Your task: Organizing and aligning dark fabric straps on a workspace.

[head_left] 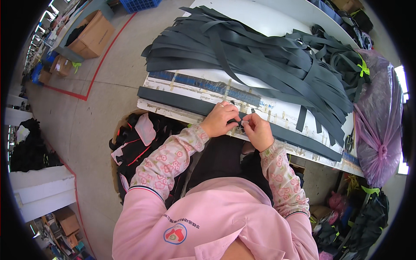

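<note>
A long flat bundle of dark grey-green webbing straps lies along the near edge of the white worktable. Over its middle, my left hand is closed with the fingertips pinched together. My right hand meets it there, thumb and forefinger pinching too. Between them is a narrow black strip that seems to cross the bundle; the fingers partly hide it. Beyond the hands, a large heap of loose dark straps spreads over the table, some ends hanging toward the bundle.
A pink plastic bag, tied shut, hangs at the table's right end. Scissors lie near that corner. Left of my legs stands a carton of black and pink fabric pieces. Farther left are a red floor line and a cardboard box.
</note>
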`<action>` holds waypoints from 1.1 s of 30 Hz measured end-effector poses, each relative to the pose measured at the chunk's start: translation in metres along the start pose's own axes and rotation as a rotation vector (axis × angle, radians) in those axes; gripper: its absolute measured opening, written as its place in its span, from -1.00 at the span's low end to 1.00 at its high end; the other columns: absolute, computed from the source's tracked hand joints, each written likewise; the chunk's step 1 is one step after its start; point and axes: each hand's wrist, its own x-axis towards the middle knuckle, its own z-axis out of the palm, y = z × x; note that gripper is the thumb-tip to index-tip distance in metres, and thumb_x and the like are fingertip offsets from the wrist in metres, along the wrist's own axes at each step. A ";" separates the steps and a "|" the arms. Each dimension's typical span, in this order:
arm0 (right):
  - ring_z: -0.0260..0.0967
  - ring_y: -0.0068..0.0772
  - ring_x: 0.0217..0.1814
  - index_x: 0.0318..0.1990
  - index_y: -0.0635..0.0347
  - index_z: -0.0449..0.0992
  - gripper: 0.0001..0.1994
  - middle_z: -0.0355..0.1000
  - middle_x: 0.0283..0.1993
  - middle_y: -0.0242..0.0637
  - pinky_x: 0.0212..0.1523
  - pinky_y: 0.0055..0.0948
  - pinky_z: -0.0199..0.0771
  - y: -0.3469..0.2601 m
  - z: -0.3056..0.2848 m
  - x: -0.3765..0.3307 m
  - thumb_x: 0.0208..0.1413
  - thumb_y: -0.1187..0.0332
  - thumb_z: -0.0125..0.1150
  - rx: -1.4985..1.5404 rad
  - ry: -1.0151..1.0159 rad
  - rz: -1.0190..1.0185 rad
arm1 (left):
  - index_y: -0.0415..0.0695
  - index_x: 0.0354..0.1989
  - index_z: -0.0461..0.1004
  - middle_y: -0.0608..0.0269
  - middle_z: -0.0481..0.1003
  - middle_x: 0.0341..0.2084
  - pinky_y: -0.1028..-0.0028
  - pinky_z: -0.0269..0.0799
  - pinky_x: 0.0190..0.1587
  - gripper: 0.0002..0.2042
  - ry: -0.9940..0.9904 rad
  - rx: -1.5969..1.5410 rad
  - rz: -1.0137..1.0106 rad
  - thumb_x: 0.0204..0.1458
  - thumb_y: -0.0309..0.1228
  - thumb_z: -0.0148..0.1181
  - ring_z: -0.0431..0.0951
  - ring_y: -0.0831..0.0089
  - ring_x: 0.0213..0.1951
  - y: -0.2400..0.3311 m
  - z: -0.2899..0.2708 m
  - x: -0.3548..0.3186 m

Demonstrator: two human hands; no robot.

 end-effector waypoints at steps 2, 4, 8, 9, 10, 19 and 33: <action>0.48 -0.18 -0.51 -0.24 0.26 0.52 -0.87 0.47 -0.54 -0.15 -0.42 -0.29 0.46 0.009 0.007 0.000 0.09 0.42 0.28 0.016 0.029 -0.038 | -0.05 -0.36 0.56 0.32 0.50 -0.21 0.25 0.34 0.03 -0.83 0.009 -0.008 0.006 -0.14 -0.44 0.41 0.45 0.22 -0.09 0.000 0.001 0.000; 0.50 -0.16 -0.49 -0.25 0.25 0.53 -0.88 0.49 -0.53 -0.14 -0.40 -0.28 0.47 0.008 0.010 0.001 0.09 0.42 0.28 0.009 0.019 -0.023 | -0.05 -0.37 0.56 0.33 0.49 -0.21 0.25 0.34 0.02 -0.83 0.011 0.000 -0.009 -0.15 -0.44 0.41 0.45 0.22 -0.09 0.000 -0.001 -0.002; 0.53 -0.12 -0.45 -0.24 0.26 0.55 -0.87 0.52 -0.49 -0.11 -0.37 -0.27 0.50 0.005 0.007 0.001 0.09 0.42 0.28 -0.007 0.038 0.004 | -0.04 -0.37 0.56 0.34 0.49 -0.22 0.26 0.34 0.01 -0.84 0.014 0.000 0.006 -0.15 -0.45 0.41 0.45 0.23 -0.11 0.000 0.001 0.001; 0.53 -0.12 -0.45 -0.24 0.26 0.55 -0.87 0.52 -0.49 -0.11 -0.37 -0.27 0.50 0.005 0.009 0.002 0.09 0.42 0.28 -0.005 0.033 0.005 | -0.04 -0.37 0.56 0.34 0.49 -0.22 0.26 0.34 0.01 -0.84 0.013 0.001 0.001 -0.15 -0.45 0.41 0.45 0.23 -0.11 0.000 0.001 0.000; 0.54 -0.12 -0.44 -0.23 0.27 0.55 -0.86 0.52 -0.48 -0.10 -0.36 -0.27 0.50 0.005 0.011 0.002 0.08 0.42 0.28 -0.026 0.035 0.010 | -0.04 -0.37 0.56 0.34 0.49 -0.22 0.26 0.34 0.01 -0.84 0.011 0.005 -0.003 -0.15 -0.44 0.41 0.45 0.23 -0.11 0.000 0.000 0.000; 0.32 -0.67 -0.49 -0.24 0.30 0.55 -0.91 0.44 -0.53 -0.42 -0.44 -0.56 0.37 0.042 -0.065 -0.021 0.15 0.47 0.23 0.221 0.141 0.187 | -0.05 -0.39 0.58 0.32 0.52 -0.25 0.25 0.33 -0.01 -0.88 0.017 -0.036 -0.013 -0.09 -0.38 0.40 0.46 0.20 -0.09 0.000 0.003 0.003; 0.41 -0.43 -0.52 -0.30 0.30 0.53 -0.90 0.45 -0.55 -0.27 -0.41 -0.42 0.42 0.099 -0.141 -0.072 0.07 0.46 0.26 0.024 0.188 0.125 | -0.07 -0.39 0.59 0.28 0.54 -0.28 0.29 0.36 -0.02 -0.83 -0.023 0.083 -0.075 -0.14 -0.39 0.47 0.48 0.23 -0.13 0.010 0.002 0.010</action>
